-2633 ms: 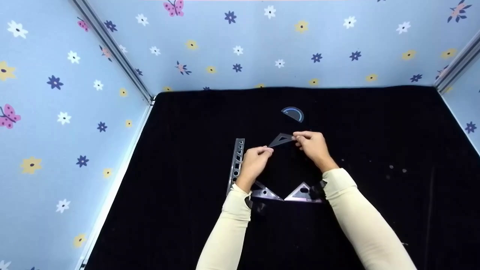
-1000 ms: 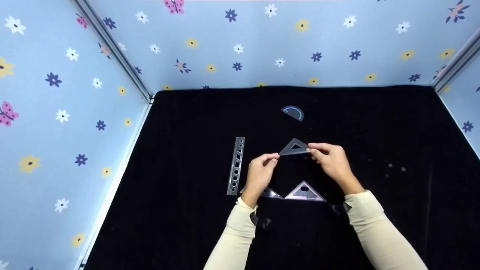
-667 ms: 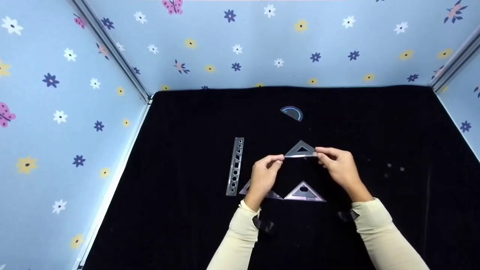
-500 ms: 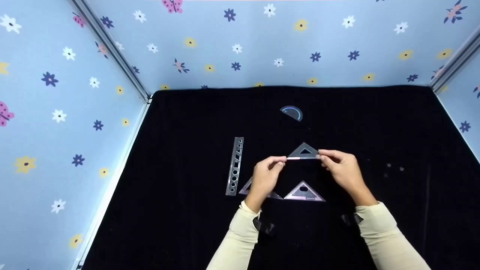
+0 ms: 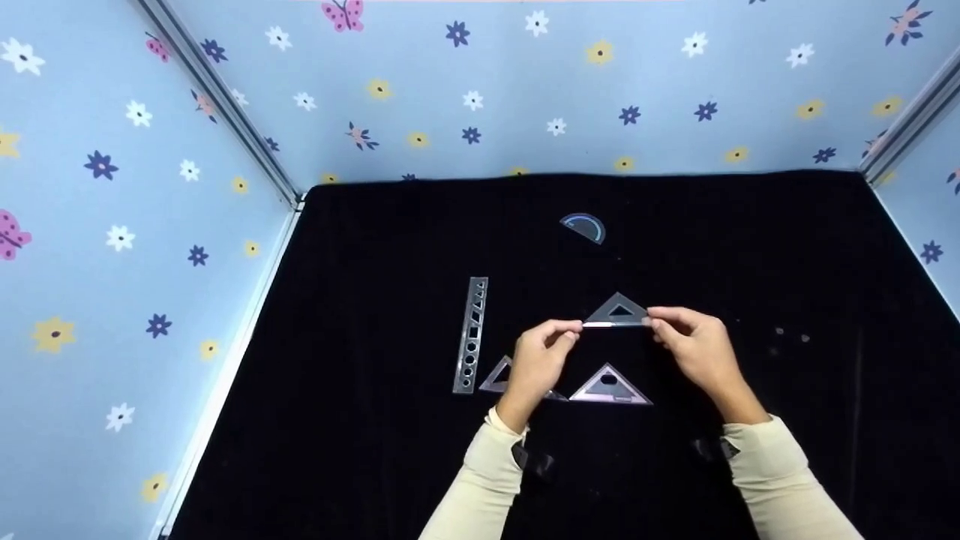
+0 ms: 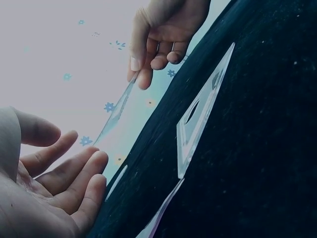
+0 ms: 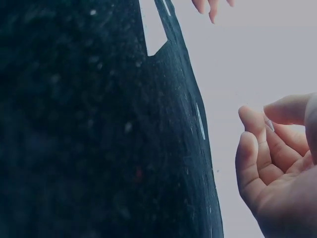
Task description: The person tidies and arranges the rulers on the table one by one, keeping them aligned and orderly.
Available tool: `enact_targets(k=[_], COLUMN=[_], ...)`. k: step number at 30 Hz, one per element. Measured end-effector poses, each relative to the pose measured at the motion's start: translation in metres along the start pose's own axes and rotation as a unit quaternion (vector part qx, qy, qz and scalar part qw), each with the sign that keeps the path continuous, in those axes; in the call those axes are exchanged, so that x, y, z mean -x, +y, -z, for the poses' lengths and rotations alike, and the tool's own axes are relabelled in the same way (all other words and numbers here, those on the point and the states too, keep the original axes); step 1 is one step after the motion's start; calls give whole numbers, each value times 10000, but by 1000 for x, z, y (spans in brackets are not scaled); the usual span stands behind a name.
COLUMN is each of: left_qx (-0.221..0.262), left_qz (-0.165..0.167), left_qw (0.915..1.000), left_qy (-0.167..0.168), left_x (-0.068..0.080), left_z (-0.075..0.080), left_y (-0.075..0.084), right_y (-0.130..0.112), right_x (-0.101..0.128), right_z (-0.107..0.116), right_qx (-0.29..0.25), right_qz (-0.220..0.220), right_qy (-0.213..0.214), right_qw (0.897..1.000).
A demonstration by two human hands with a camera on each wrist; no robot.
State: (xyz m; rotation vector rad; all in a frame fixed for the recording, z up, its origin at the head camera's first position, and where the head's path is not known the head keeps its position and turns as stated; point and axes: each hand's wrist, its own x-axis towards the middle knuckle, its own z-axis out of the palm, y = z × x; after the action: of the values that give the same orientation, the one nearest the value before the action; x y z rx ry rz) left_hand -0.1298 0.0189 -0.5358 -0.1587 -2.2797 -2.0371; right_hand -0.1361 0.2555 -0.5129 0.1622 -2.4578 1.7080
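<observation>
A clear triangular set square [image 5: 634, 309] is held up in front of the person, its long edge towards the body. The right hand [image 5: 697, 349] pinches its right corner between thumb and forefinger. At its left corner is the left hand [image 5: 536, 364]; in the left wrist view that hand's extended fingers [image 6: 91, 161] are right at the corner, the thumb standing apart. Nearer the body, a second set square [image 5: 609, 386] with an oval hole lies on the black cloth. A third set square [image 5: 493, 384] lies left of it, partly hidden by the left hand.
Left of the hands lies a clear stencil ruler [image 5: 471, 337] with cut-out shapes. A clear protractor [image 5: 585, 227] lies farther back. Black cloth [image 5: 360, 337] covers the table, with flower-patterned walls [image 5: 510, 82] at the back and sides.
Both hands have carried the set square to the right and towards the body. It has turned, so its long edge now runs nearly level across the head view.
</observation>
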Motion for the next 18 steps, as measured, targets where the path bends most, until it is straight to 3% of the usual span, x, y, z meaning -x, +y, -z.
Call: enact_targets(k=[7, 16, 18], left_qx=[35, 384, 522], left_qz=[-130, -273, -366], left_qw=[9992, 9966, 9954], left_qy=[-367, -674, -721], left_x=[6, 11, 12], left_z=[-2, -10, -11], left_y=[2, 5, 4], right_y=[25, 25, 14], right_x=[3, 13, 16], right_z=[10, 24, 26], right_qx=[219, 240, 277], right_qz=[-38, -53, -46], right_qy=[55, -21, -57], right_qw=[9997, 9997, 9996])
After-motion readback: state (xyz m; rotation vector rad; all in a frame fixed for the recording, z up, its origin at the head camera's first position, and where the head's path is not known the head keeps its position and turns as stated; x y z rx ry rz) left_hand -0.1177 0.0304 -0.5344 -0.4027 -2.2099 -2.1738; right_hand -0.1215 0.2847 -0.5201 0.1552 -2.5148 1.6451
